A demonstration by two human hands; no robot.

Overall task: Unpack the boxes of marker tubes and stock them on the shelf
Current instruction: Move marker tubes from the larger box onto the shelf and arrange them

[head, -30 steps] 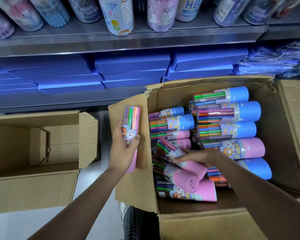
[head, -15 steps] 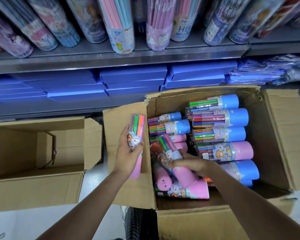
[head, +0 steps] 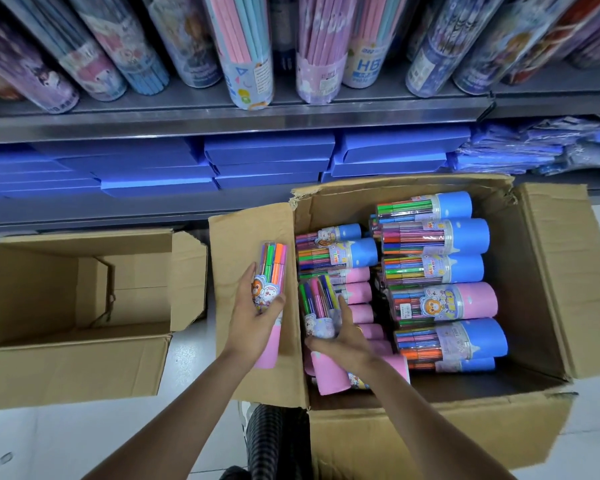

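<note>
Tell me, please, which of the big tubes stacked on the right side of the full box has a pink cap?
The fourth big tube from the back; its neighbours there all have blue caps.

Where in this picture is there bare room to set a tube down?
Bare: the inside of the open brown cardboard box on the left, and the pale floor before it. Crowded: the right cardboard box of marker tubes, and the grey metal shelf.

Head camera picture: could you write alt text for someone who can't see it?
A person's left hand holds a pink-capped marker tube upright while the right hand grips another inside a full cardboard box. An empty box sits to the left, below stocked shelves.
</note>
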